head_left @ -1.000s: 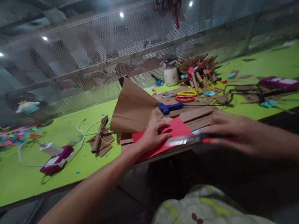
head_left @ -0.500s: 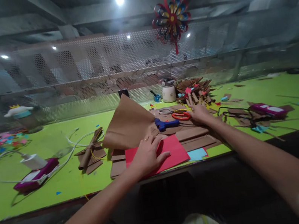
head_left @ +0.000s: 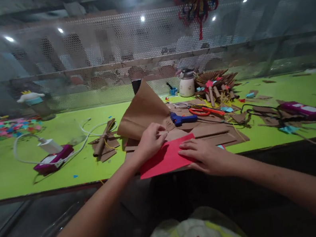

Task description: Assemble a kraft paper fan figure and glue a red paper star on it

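Red paper [head_left: 164, 158] lies at the table's front edge on top of brown cardboard pieces. My left hand [head_left: 151, 139] is at the paper's upper left edge, its fingers curled together; whatever they may pinch is too small to make out. Across the right part of the red paper rests my right hand [head_left: 205, 154], palm down, with its fingers spread. Just behind the hands are a blue glue gun [head_left: 182, 118] and orange-handled scissors [head_left: 205, 111]. A large curled brown sheet [head_left: 143, 111] stands up behind my left hand.
Purple power strips [head_left: 53, 159] [head_left: 303, 110] with cables lie left and right. Rolled brown paper [head_left: 104, 139] is at left. Farther back stand a white jug [head_left: 186, 83] and a brown paper bundle [head_left: 215, 84]. Colourful scraps [head_left: 5, 130] cover the far left.
My right hand has come back from the brown bundle onto the red paper. My left hand has moved to the paper's upper edge and its fingers have curled. The view has shifted.
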The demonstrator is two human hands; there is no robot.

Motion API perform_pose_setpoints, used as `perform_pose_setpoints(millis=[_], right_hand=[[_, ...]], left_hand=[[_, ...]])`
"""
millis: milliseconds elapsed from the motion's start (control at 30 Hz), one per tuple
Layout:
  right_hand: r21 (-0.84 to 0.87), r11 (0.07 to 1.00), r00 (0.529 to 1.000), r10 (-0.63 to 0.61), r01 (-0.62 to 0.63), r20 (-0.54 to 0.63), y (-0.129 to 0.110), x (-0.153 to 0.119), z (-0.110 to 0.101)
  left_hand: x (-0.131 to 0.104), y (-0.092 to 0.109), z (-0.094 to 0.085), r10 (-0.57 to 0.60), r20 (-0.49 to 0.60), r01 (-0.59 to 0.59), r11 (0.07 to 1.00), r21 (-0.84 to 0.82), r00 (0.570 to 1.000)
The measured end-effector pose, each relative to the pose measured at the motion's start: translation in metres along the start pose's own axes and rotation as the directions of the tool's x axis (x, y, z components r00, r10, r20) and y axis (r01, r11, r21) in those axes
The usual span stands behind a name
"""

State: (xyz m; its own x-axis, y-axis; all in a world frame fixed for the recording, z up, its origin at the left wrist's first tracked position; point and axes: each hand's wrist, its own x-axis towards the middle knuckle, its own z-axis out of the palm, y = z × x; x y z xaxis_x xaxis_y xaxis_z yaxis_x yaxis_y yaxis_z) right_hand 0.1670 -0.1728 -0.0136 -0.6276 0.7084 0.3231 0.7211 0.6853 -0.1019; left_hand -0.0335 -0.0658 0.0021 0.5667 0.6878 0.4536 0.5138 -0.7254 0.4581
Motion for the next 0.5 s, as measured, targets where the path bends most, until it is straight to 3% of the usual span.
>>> perform_pose_setpoints(millis=[133,267,400,500], right_hand=[[0.012,1.0,0.994,-0.008,0.009,-0.109,0.002,-0.008,0.016],[0.108,0.994,0.977,0.01,0.013,-0.212,0.001,-0.013,0.02],[0.274,0.959,0.947,0.145,-0.064,-0.285,0.004,-0.016,0.018],[0.336,0.921,0.902,0.306,-0.199,-0.305,0.004,-0.015,0.018]], left_hand=[[-0.016,-0.008,-0.019,0.051,0.145,-0.069,0.99,0.122,0.988],[-0.034,-0.012,-0.028,-0.004,0.193,-0.012,0.997,0.081,0.981],[-0.046,-0.006,-0.043,-0.024,0.302,0.035,0.999,-0.032,0.953],[-0.053,-0.002,-0.058,-0.008,0.345,0.039,0.996,-0.083,0.938]])
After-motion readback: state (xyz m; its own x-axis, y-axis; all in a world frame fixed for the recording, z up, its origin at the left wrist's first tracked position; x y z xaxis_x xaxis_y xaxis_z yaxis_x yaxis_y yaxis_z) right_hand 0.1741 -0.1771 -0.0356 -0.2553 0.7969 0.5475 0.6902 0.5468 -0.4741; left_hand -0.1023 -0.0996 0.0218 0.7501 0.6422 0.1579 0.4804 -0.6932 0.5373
